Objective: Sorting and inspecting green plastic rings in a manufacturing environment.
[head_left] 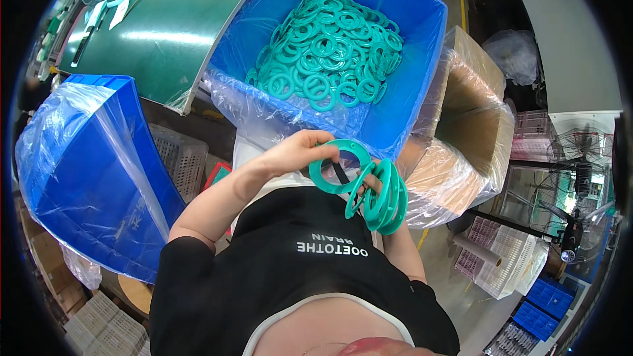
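Teal rings all over the place, folks. We've got our left grip (306,149) pinching 1 loose ring (315,175) near its edge, held up in front of the black shirt (277,244). Our right grip (374,183) is curled round a bunch of rings (397,201), fingers through the openings; they overlap too much for us to count. Loads more lie in a pile (343,59) inside the lined blue bin (422,46), just beyond our 2 hands. A dark strip (339,173) shows through the loose ring, too small for us to identify. Our read: the step in hand is handling 1 ring while the bunch hangs on the right. We'd say the next move calls for a steady left pinch and hooked right fingers so nothing slips off.
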